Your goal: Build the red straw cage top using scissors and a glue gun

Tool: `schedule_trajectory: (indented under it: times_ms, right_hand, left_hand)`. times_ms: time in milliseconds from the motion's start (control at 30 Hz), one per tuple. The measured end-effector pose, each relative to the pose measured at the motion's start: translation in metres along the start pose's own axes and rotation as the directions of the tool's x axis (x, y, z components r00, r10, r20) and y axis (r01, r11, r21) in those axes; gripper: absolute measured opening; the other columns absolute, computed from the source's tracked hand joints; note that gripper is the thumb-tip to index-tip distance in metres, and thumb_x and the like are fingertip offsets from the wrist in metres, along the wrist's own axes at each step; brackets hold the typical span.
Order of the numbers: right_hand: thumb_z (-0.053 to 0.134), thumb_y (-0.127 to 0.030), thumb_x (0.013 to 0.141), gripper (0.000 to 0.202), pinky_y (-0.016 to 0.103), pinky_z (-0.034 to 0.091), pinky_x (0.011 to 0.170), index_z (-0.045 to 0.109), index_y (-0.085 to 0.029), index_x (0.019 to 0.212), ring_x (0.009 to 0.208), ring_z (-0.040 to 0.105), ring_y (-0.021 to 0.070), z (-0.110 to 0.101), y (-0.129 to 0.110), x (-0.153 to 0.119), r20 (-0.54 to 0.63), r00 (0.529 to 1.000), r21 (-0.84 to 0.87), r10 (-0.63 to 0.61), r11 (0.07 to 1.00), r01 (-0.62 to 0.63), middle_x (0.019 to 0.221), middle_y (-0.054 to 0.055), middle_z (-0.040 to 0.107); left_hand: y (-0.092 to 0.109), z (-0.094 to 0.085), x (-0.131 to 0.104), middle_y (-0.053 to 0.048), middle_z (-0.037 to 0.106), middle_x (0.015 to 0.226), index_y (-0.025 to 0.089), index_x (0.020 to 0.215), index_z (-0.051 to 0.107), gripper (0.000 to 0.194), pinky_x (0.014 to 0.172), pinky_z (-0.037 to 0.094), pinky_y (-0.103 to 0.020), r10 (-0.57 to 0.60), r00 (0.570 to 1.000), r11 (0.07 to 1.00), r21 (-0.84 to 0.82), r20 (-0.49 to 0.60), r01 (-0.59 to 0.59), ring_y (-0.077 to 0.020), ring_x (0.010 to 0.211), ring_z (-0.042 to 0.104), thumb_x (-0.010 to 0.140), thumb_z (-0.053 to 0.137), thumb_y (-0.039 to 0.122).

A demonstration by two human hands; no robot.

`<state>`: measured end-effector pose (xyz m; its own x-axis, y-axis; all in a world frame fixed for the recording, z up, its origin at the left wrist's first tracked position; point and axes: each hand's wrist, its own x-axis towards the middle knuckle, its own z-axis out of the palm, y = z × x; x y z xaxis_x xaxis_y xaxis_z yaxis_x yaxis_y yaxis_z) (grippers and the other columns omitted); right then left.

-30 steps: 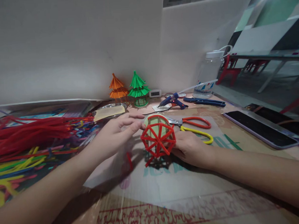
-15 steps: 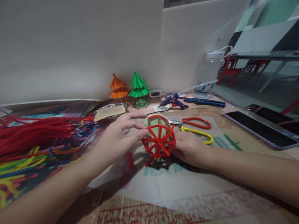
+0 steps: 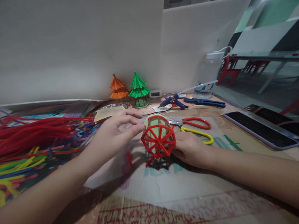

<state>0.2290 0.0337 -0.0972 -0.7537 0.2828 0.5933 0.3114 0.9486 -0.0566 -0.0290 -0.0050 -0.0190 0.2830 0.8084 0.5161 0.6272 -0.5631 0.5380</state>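
A small pavilion-like frame of red pipe cleaners lies tipped on its side, its spoked end facing me and a pale green round base at the far end. My right hand grips it from the right, its fingertips partly hidden behind the frame. At the frame's upper left, my left hand hovers with fingers apart, holding nothing; whether the thumb tip still touches the frame I cannot tell. A short red pipe cleaner piece lies on the sheet below my left hand.
Scissors lie just beyond my right hand. Behind are a blue glue gun, an orange model pavilion, a green one and a water bottle. Red pipe cleaners heap at left; a phone lies right.
My left hand has drawn slightly left, its fingers easing away from the red frame. My right hand and the frame stay almost where they were.
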Motion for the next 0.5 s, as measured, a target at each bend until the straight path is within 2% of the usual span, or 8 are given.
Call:
schedule_trajectory:
  times_ms: [133, 200, 333, 500]
  right_hand:
    - [0.047, -0.021, 0.1, 0.024, 0.026, 0.046, 0.062, 0.068, -0.018, 0.088, 0.069, 0.065, 0.0162, 0.0013, 0.0014, -0.0005, 0.003, 1.0, 0.022, -0.004, 1.0, 0.004, 0.077, 0.007, 0.072]
    - [0.048, -0.021, 0.099, 0.022, 0.027, 0.047, 0.064, 0.068, -0.018, 0.091, 0.071, 0.066, 0.0168, 0.0018, 0.0015, -0.0004, -0.007, 1.0, 0.034, -0.007, 0.999, 0.008, 0.08, 0.008, 0.073]
    - [0.048, -0.019, 0.099, 0.021, 0.027, 0.049, 0.066, 0.068, -0.018, 0.094, 0.075, 0.068, 0.017, 0.0017, 0.0004, 0.0006, -0.013, 1.0, 0.069, -0.005, 0.998, 0.006, 0.085, 0.007, 0.075]
    - [0.048, -0.019, 0.098, 0.021, 0.027, 0.05, 0.066, 0.068, -0.017, 0.092, 0.074, 0.068, 0.0174, 0.0024, 0.0008, -0.0002, 0.0, 1.0, 0.061, 0.001, 0.998, -0.001, 0.083, 0.008, 0.074]
  left_hand:
    - [0.0011, 0.0039, -0.0008, -0.006, 0.07, 0.119, 0.024, 0.089, 0.076, 0.025, 0.108, 0.045, -0.045, 0.021, 0.998, 1.0, 0.002, 0.062, -0.021, -0.0246, 0.116, 0.062, 0.093, 0.059, 0.042]
    - [-0.0007, 0.0059, -0.0003, -0.006, 0.068, 0.127, 0.026, 0.095, 0.077, 0.029, 0.111, 0.044, -0.046, -0.004, 0.99, 0.997, -0.072, 0.143, 0.014, -0.025, 0.123, 0.059, 0.097, 0.053, 0.044]
    - [-0.004, 0.0088, 0.003, -0.004, 0.061, 0.141, 0.029, 0.101, 0.078, 0.036, 0.118, 0.037, -0.049, -0.037, 0.946, 0.972, -0.21, 0.322, 0.109, -0.0264, 0.14, 0.047, 0.099, 0.047, 0.047]
    - [-0.0003, 0.0108, 0.0036, -0.004, 0.053, 0.15, 0.027, 0.096, 0.077, 0.028, 0.117, 0.037, -0.052, -0.137, 0.928, 0.934, -0.266, 0.348, 0.238, -0.0288, 0.142, 0.045, 0.091, 0.06, 0.048]
